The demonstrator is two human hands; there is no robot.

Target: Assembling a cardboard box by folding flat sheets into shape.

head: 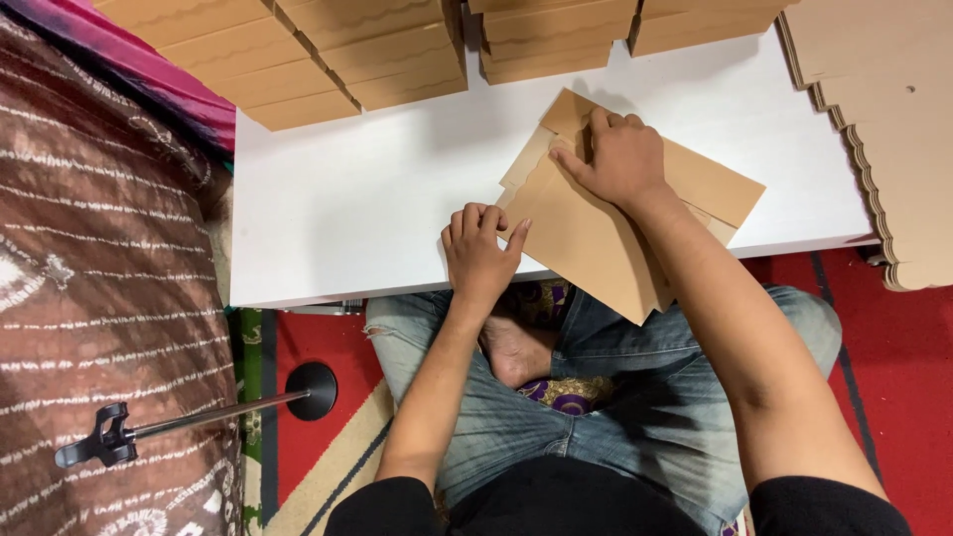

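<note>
Low white rectangular table (377,189), bare across its middle. Flat brown cardboard blank (596,233) lying at 4 o'clock, overhanging the near edge. Rows of folded brown cardboard boxes (328,55) stacked from 10 to 1 o'clock. Pile of scalloped-edged brown cardboard sheets (884,119) at 3 o'clock.

box stacks (377,50) cropped, hands (620,154) covering cardboard (596,238)
</note>
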